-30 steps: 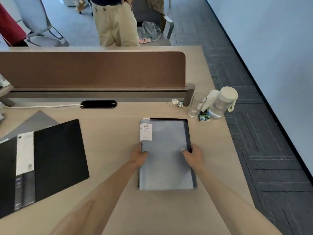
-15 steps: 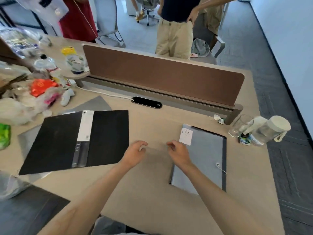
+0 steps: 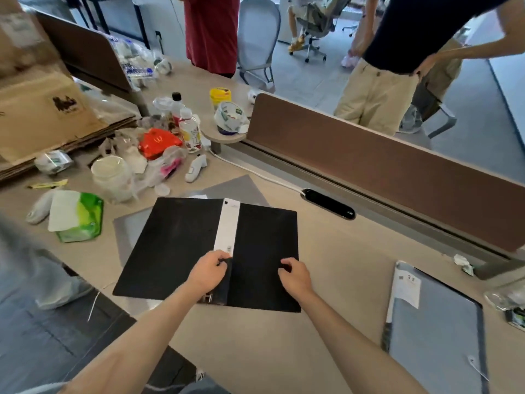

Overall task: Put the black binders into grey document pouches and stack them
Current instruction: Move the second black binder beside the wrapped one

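Left hand (image 3: 208,273): curled, fingers bent down onto the spine of the open binder (image 3: 181,245), thumb and fingers closing on the lower end of the white spine label (image 3: 227,226). Whether it pinches the label or only presses there cannot be told. Right hand (image 3: 295,277): loosely curled, fingertips on the binder's right cover, just right of the left hand; a grip cannot be confirmed.

The binder lies open and flat on the desk (image 3: 326,280), covers matte black, smooth, rectangular with rounded corners. A metal ring mechanism shows below the left wrist. The label carries small print, too fine to read.

Beneath and beyond the binder, grey pouches (image 3: 235,187) lie flat, their corners showing past the far and left edges.

Well to the right of the right hand lies a filled pouch (image 3: 437,322), grey fabric-like face with a dark border, a string tie near its lower edge. Its white tag (image 3: 407,285) reads "20".

Far left of the left hand: a green and white packet (image 3: 78,216), a clear plastic tub (image 3: 110,174), an orange wrapper (image 3: 157,142) and a brown cardboard sheet (image 3: 42,115) with a black printed mark, illegible.

Beyond both hands, a brown divider (image 3: 369,169) stands along the desk.
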